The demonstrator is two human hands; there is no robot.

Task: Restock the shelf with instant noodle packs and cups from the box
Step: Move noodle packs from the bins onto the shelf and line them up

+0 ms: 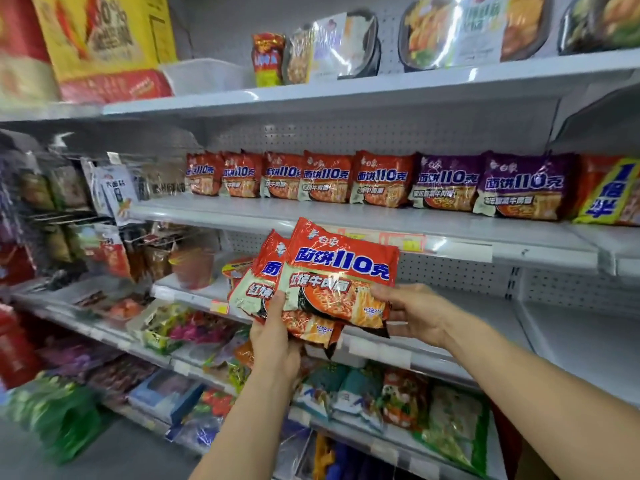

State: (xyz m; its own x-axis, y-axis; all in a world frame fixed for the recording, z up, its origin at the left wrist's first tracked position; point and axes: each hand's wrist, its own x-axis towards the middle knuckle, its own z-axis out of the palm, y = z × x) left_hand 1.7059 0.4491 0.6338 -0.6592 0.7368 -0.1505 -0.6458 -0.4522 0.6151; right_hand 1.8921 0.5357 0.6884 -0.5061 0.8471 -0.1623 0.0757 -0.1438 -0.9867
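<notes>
I hold two red instant noodle packs point(332, 282) overlapped in front of the middle shelf point(346, 220). My left hand point(275, 337) grips their lower left corner, thumb on the front. My right hand point(412, 311) pinches the front pack's lower right edge. Behind them, on the middle shelf, stands a row of several red noodle packs point(325, 178) with two purple noodle packs point(519, 185) to their right. The box is not in view.
A red noodle cup point(194, 268) and another cup point(239, 271) sit on the shelf below, left of my packs. The top shelf point(381, 88) holds ready-meal bowls. Lower shelves carry mixed snack bags. A yellow and blue pack point(609, 195) stands at the far right.
</notes>
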